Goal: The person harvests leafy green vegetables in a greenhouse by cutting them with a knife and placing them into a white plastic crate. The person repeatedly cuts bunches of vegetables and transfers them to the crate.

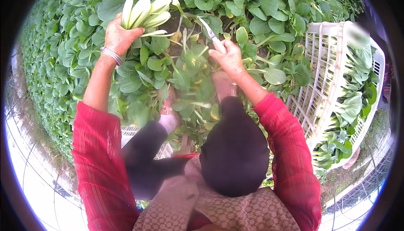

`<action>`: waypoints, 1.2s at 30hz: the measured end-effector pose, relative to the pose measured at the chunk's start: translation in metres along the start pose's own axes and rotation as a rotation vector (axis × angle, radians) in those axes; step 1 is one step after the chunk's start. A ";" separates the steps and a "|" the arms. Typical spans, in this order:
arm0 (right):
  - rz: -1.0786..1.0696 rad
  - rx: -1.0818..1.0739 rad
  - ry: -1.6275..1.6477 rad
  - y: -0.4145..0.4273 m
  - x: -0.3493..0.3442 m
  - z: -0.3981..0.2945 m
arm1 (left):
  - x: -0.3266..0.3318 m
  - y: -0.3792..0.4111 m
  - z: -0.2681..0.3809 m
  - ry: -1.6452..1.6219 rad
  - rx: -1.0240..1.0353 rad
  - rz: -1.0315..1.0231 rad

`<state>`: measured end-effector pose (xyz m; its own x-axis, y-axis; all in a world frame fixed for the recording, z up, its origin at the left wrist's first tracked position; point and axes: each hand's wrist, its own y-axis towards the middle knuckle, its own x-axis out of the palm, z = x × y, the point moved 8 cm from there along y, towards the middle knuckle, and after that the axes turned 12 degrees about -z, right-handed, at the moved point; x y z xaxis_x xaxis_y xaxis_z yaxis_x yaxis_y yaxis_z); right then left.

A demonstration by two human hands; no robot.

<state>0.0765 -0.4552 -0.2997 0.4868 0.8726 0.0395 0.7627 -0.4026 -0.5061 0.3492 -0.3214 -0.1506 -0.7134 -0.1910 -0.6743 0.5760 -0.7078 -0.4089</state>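
Observation:
My left hand (119, 35) is closed around a head of bok choy (145, 12), its pale stalks turned up and away from me. A thin loose stalk (155, 33) sticks out below the thumb. In my right hand (228, 57) I grip the light handle of a small knife (208, 30), whose slightly curved blade points up and to the left. The blade is apart from the head of bok choy. Beneath both hands lie growing bok choy leaves (161, 43) and some yellowed ones (241, 35).
On my right a white plastic crate (328, 73) holds many harvested bok choy heads (350, 105). Another white crate (130, 131) shows partly behind my left leg. Dense bok choy plants (72, 41) spread ahead and left. Trimmed leaves (202, 105) litter the ground between my feet.

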 end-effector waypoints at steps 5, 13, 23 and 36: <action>-0.033 -0.116 0.052 -0.045 -0.015 -0.075 | -0.031 -0.078 0.017 -0.452 -0.057 -0.043; -0.370 -0.858 -0.669 -0.142 0.084 -0.302 | -0.037 -0.203 0.075 -0.652 -0.004 -0.189; -0.296 -0.977 -0.690 -0.227 0.109 -0.327 | -0.046 -0.294 0.053 -1.119 0.129 -0.160; -0.402 -0.709 0.025 -0.241 0.177 -0.308 | -0.034 -0.311 0.045 -1.237 0.157 -0.034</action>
<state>0.1104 -0.2891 0.0945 0.1211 0.9847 0.1254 0.9653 -0.1463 0.2164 0.1760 -0.1257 0.0274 -0.6726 -0.6221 0.4009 0.5567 -0.7822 -0.2797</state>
